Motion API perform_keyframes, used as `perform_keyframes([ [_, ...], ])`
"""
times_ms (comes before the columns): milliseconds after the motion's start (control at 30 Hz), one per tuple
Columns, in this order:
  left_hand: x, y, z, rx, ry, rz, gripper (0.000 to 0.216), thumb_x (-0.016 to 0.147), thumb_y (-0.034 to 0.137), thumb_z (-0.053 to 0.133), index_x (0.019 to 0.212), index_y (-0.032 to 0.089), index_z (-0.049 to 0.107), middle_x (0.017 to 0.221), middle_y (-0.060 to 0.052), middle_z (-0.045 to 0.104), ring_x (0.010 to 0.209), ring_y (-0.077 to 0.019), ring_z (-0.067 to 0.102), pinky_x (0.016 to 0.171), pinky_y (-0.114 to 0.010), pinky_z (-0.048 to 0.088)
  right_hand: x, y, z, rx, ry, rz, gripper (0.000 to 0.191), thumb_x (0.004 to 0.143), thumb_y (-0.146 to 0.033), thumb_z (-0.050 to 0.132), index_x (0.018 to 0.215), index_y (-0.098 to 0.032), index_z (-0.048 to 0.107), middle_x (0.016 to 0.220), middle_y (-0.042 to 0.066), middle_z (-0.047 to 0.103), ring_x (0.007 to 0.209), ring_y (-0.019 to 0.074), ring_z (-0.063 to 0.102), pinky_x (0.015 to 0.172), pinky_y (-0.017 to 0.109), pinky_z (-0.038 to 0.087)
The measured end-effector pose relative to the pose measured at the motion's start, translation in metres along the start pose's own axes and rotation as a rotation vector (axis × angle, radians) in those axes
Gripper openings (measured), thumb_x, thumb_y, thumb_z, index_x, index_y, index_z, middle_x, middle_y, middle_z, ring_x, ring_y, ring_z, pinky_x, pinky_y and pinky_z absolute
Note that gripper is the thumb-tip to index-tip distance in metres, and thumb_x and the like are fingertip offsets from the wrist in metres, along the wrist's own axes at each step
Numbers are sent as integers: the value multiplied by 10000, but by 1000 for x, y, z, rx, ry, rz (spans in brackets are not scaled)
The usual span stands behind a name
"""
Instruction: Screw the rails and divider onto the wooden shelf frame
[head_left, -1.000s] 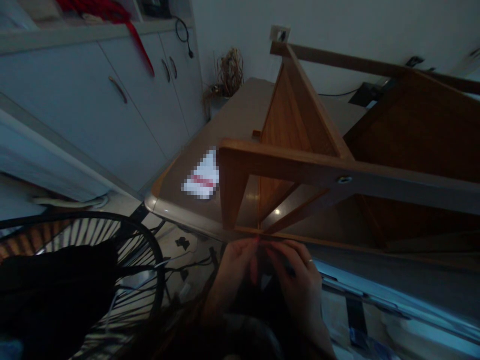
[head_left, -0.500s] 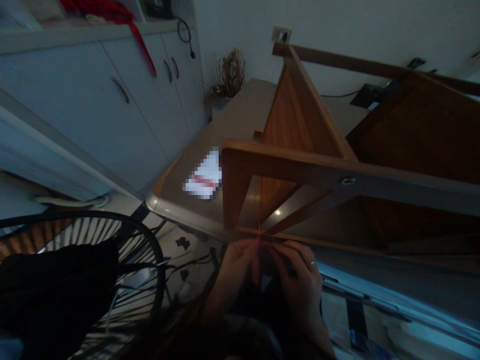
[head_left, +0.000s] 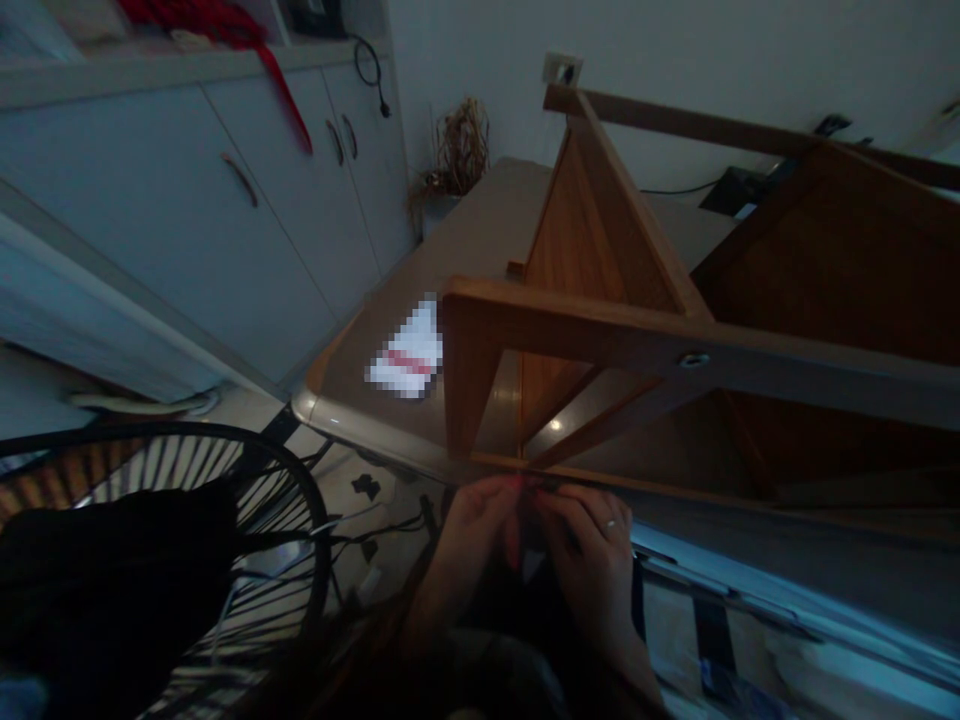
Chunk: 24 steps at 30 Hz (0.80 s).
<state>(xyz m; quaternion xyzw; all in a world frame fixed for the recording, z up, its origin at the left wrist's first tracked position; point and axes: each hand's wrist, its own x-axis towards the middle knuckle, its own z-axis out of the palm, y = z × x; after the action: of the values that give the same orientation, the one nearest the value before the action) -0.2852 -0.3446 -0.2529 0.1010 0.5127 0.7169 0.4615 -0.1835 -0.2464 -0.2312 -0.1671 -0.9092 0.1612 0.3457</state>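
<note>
Wooden frame [head_left: 585, 330] just beyond left grip [head_left: 476, 525]; right grip [head_left: 589, 545] close beside.

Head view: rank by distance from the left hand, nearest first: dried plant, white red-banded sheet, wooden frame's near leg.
1. Wooden frame's near leg: directly ahead of the left hand.
2. White red-banded sheet: ahead, to the left.
3. Dried plant: at the back.

Pale cabinets [head_left: 172, 210] span the upper left of the frame, a red strip [head_left: 285, 95] hanging down their front. Dried stalks [head_left: 463, 150] stand at upper centre, left of a wall socket [head_left: 561, 69]. Dark cloth [head_left: 127, 580] lies on a black chair [head_left: 322, 530], lower left.
</note>
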Motion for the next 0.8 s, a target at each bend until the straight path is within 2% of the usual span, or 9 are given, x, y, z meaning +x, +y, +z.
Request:
perform_keyframes([
  [133,-1,5,2,-23,-7,-16,440,842,509,604,976,100,698,365,51,496,317,-54,403,392,-170,288,1,-4,4,-29,30,4,146,957,-230,537,866,-209,648,865,21,656,817,185,527,772,339,347],
  [233,0,7,3,-26,-5,-20,444,839,507,608,983,97,699,365,52,495,320,-57,408,401,-172,300,1,-5,5,-42,35,6,117,943,-231,560,874,-209,652,870,24,663,820,189,536,776,343,350],
  [600,0,5,3,-25,0,-23,448,818,523,628,939,97,697,351,54,496,314,-58,418,414,-176,317,3,-13,7,-72,28,23,128,948,-225,541,843,-211,614,823,20,648,790,185,528,754,340,353],
  [800,2,5,2,-19,-10,-5,416,845,506,607,935,106,682,365,57,502,326,-54,420,427,-174,323,5,-12,5,-100,17,-17,137,952,-223,535,848,-201,621,814,22,653,772,179,521,742,337,343],
])
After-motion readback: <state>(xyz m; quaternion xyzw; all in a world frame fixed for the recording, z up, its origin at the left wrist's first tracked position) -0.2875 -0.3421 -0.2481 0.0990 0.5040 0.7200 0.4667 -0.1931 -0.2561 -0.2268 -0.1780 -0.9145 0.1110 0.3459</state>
